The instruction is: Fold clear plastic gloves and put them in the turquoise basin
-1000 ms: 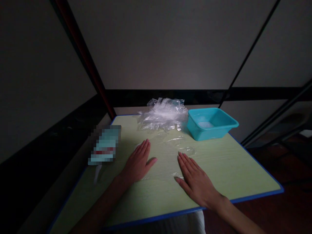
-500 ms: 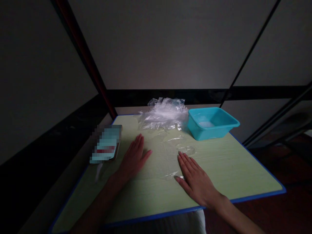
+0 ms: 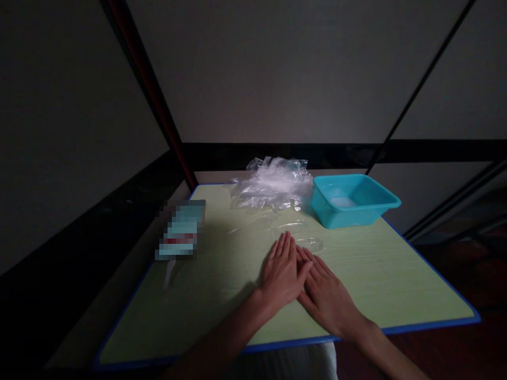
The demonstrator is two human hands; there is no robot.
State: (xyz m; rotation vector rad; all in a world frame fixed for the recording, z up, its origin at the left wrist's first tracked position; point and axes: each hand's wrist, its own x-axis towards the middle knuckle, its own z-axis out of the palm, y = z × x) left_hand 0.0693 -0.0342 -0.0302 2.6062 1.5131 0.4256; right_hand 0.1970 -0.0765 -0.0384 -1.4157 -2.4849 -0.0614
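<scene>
Clear thin plastic film spread on pale-green, blue-edged tabletop, bare right hand overlapped by bare left hand, fingers straightened on both.

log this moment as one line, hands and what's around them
left hand: flat, thumb overlapping right hand | right hand: flat | just ahead: transparent plastic film | farther back: crumpled plastic pile, turquoise basin

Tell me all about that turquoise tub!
The turquoise, rectangular, plastic-looking tub stands upright, open-topped, at the far right of the pale green, blue-edged table. Its walls slope outward to a flared rim; a whitish patch shows inside. Crumpled clear plastic lies beside it, perhaps touching. Nobody touches it.
</scene>
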